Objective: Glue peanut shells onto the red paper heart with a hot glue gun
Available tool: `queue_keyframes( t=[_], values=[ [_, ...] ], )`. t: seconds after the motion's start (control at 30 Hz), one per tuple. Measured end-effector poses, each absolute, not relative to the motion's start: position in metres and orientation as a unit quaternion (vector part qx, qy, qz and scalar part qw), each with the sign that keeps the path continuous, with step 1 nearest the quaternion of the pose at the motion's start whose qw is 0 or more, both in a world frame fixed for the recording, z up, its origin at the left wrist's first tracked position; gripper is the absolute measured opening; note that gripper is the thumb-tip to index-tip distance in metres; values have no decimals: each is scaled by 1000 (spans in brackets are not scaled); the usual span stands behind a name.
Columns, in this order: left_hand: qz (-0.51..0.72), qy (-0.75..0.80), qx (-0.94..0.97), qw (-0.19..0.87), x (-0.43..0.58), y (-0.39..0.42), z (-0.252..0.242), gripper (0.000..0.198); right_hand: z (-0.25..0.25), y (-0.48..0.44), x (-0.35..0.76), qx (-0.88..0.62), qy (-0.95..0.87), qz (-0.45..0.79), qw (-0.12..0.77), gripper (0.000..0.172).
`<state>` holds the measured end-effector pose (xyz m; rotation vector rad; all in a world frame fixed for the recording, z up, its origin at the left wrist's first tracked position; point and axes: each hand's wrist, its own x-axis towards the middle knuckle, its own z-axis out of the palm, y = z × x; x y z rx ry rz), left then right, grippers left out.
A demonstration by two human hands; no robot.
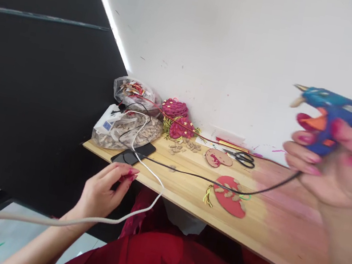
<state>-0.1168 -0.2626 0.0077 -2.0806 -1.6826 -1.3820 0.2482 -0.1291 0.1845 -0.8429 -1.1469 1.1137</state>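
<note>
My right hand is raised on the right, wrapped round the handle of a blue glue gun with an orange trigger; its nozzle points left. My left hand is by the front edge of the table, thumb and fingertips pinched together. Whatever may be between them is too small to make out. A red oval piece lies on the table between my hands, with several beige shell-like pieces on it and yellow-green string at its side. The gun's black cord passes over it.
Bags of beige pieces and scraps stand at the left end, beside a white power strip and a phone. Pink star-dotted bundles, a brownish cutout and scissors lie along the wall. A white cable hangs in front.
</note>
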Motion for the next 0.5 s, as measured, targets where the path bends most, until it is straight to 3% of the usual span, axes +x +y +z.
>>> queue_keyframes(
  t=[0.1,0.23,0.33,0.5],
  values=[
    [-510,-571,-644,9,-112,-245,56,12,187,-133,214,-331,-481,608,538,43],
    [-523,-548,-609,-236,-84,-205,122,35,182,-125,167,-290,-485,679,469,25],
    [-508,-452,-634,-370,-54,-177,151,38,178,-117,137,-247,-506,707,428,24],
    [-531,-375,-538,-536,-29,-157,157,44,167,-112,112,-198,-561,656,463,24]
  ],
)
